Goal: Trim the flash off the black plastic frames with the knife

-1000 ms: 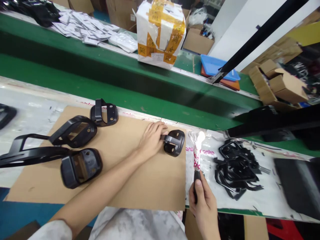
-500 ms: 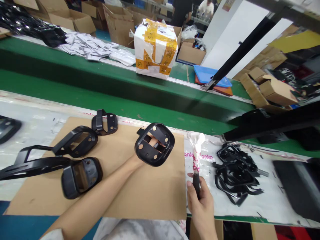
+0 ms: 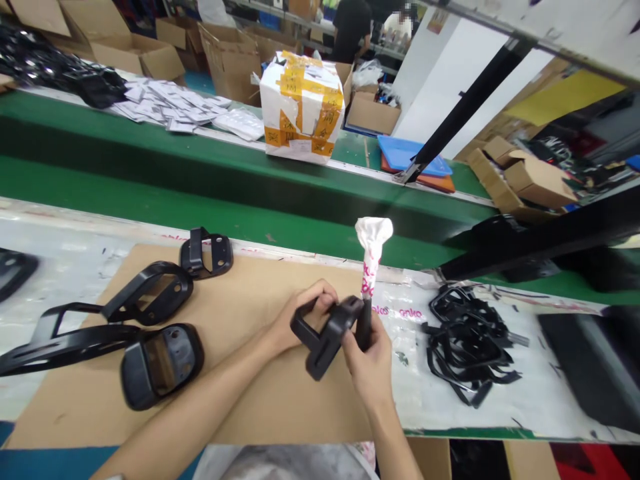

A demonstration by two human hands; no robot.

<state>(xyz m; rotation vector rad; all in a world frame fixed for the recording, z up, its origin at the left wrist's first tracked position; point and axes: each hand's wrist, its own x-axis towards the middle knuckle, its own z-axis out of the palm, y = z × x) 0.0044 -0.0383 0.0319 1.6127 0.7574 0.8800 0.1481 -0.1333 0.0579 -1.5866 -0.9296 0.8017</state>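
Note:
My left hand is closed on a black plastic bracket, a plate with a raised loop, tilted edge-on above the cardboard sheet. My right hand grips the dark handle of a hammer whose head and neck are wrapped in white plastic. The hammer stands upright, head at the top, close against the bracket's right end; fingers of my right hand seem to touch the bracket too. Several similar brackets lie to the left, among them one near the front and one at the back.
A heap of thin black frames and strips lies right of the cardboard, beside a dark flat panel. Across the green belt stands a white taped box, near blue trays. A black post rises at right.
My left hand has turned the bracket from face-on to edge-on and brought it lower. My right hand has moved left and up with the hammer, and the two now meet.

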